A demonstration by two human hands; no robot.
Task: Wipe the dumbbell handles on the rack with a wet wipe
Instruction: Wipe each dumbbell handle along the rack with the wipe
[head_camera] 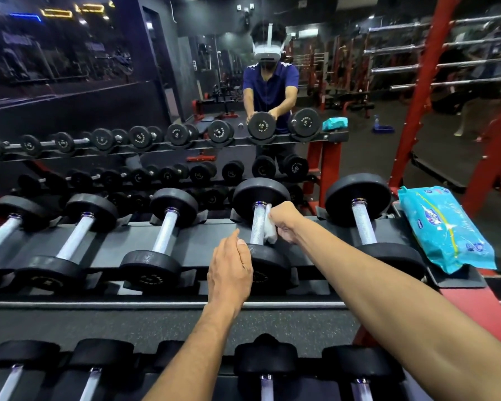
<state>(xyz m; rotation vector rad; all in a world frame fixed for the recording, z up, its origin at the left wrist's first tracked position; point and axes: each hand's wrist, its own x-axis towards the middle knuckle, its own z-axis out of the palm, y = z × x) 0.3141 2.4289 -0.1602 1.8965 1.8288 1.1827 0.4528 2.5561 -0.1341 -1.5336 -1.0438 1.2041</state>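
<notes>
A row of black dumbbells with silver knurled handles lies on the top tier of the rack (203, 241). My right hand (285, 224) grips a white wet wipe (270, 228) and presses it against the right side of one dumbbell's handle (257, 225), second from the right. My left hand (230, 270) rests with fingers straight on that dumbbell's near weight head (268, 267), touching its left edge. Part of the wipe is hidden inside my right fist.
A teal pack of wet wipes (443, 227) lies at the rack's right end. Another dumbbell (365, 224) sits between it and my right hand. A lower tier of dumbbells (266, 369) is near me. A mirror behind the rack reflects me; a red steel frame (417, 105) stands on the right.
</notes>
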